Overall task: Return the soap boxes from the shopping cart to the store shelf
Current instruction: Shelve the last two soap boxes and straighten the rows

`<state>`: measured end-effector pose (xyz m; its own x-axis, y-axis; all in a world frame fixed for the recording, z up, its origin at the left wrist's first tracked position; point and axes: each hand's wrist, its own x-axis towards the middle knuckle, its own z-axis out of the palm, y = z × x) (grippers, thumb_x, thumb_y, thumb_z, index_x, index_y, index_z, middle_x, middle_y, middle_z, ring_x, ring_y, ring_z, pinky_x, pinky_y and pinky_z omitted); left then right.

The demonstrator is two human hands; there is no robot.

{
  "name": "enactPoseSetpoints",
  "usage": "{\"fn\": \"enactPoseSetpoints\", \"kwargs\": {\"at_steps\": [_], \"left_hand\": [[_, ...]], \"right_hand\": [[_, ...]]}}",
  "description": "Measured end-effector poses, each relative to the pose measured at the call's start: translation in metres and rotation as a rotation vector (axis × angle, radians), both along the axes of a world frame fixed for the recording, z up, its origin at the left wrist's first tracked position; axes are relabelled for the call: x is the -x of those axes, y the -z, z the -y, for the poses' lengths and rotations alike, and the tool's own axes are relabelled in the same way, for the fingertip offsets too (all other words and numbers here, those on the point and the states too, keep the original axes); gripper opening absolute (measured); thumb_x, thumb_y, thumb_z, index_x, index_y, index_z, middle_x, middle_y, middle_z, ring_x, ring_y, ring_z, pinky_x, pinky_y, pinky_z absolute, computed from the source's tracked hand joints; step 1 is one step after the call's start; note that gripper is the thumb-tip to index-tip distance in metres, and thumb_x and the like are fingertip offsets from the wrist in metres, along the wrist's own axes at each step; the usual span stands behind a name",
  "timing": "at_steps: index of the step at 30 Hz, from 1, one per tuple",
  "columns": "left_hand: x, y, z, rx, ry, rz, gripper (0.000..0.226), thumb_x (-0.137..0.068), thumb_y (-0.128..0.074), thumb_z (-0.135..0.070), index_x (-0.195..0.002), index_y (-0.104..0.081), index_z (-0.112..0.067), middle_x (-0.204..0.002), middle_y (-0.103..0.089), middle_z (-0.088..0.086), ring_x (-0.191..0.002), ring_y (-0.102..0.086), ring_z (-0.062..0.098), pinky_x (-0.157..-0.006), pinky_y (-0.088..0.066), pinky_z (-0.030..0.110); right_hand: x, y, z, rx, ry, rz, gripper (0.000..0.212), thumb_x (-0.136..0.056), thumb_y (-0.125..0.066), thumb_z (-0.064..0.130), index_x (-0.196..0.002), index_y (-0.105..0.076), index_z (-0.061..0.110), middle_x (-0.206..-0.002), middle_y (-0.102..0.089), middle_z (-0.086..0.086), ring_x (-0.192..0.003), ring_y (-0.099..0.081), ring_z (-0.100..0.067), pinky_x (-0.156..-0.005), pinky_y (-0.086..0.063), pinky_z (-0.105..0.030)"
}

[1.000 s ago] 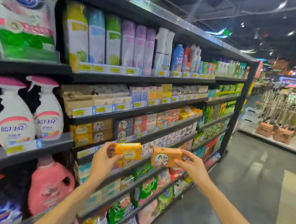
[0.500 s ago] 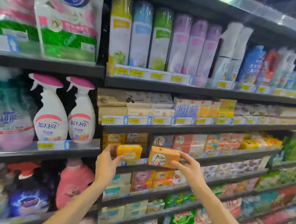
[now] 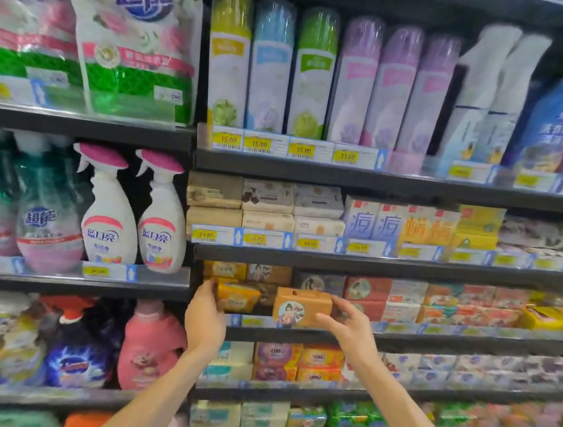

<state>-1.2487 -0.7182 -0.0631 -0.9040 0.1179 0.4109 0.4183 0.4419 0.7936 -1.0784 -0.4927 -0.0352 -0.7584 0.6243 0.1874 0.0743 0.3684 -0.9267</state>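
**Two soap boxes held at the shelf edge, both slots tight**

A yellow soap box [image 3: 238, 298] was gripped in the left hand [image 3: 204, 323], fingers curled round its left end, right at the mouth of the soap shelf [image 3: 467, 338]. A tan soap box [image 3: 300, 307] with a round picture label was pinched by the right hand [image 3: 348, 326] at its right end, held just in front of the shelf lip and slightly tilted. Neither box was seen resting on the shelf yet; the cart was out of view.

Trouble could be expected from the crowding. The stacked yellow and brown boxes [image 3: 250, 272] stood directly behind the yellow one, so a hard push would likely knock that stack backward or topple it. The tan box was held only by one end; a slip could be caused if its free corner were caught on the price strip [image 3: 252, 321]. With both hands occupied, nothing was left free to steady a neighbour. A mismatch with the rows behind could not be ruled out, as the labels were blurred.
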Motion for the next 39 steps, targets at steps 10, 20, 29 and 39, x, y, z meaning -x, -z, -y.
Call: {"fn": "enactPoseSetpoints", "kwargs": {"at_steps": [10,20,29,39], "left_hand": [[-0.002,0.013,-0.007,0.339,-0.070,-0.244,0.055,-0.076,-0.075,0.003,-0.127,-0.058,-0.007,-0.132,-0.053,0.008,-0.119,-0.051,0.028,-0.093,-0.053,0.040],[-0.004,0.040,-0.011,0.655,0.120,-0.608,0.028,-0.092,-0.057,-0.030,-0.115,-0.069,-0.020,-0.123,-0.060,0.000,-0.110,-0.056,0.025,-0.084,-0.051,0.040],[0.011,0.042,0.015,0.719,0.085,-0.496,0.048,-0.094,-0.050,-0.042,-0.136,-0.058,-0.020,-0.127,-0.059,0.005,-0.116,-0.053,0.026,-0.089,-0.049,0.041],[0.015,0.036,0.031,0.660,0.143,-0.448,0.044,-0.091,-0.063,-0.040,-0.132,-0.054,-0.027,-0.130,-0.054,0.001,-0.117,-0.054,0.025,-0.089,-0.052,0.039]], "right_hand": [[0.015,0.013,-0.001,0.060,-0.051,0.012,0.065,-0.076,-0.083,0.033,-0.134,-0.058,0.021,-0.114,-0.072,0.008,-0.103,-0.068,-0.007,-0.094,-0.055,-0.037],[0.025,0.016,0.003,0.061,-0.041,0.013,0.065,-0.078,-0.082,0.032,-0.135,-0.055,0.021,-0.116,-0.070,0.007,-0.105,-0.068,-0.009,-0.096,-0.054,-0.039],[0.040,0.013,0.021,0.078,-0.001,-0.013,0.063,-0.080,-0.080,0.025,-0.137,-0.054,0.017,-0.114,-0.070,0.007,-0.104,-0.066,-0.006,-0.094,-0.055,-0.035],[0.059,0.012,0.050,-0.191,0.116,-0.032,0.051,-0.085,-0.076,0.031,-0.131,-0.060,0.016,-0.121,-0.062,0.004,-0.103,-0.063,-0.009,-0.093,-0.052,-0.029]]}}
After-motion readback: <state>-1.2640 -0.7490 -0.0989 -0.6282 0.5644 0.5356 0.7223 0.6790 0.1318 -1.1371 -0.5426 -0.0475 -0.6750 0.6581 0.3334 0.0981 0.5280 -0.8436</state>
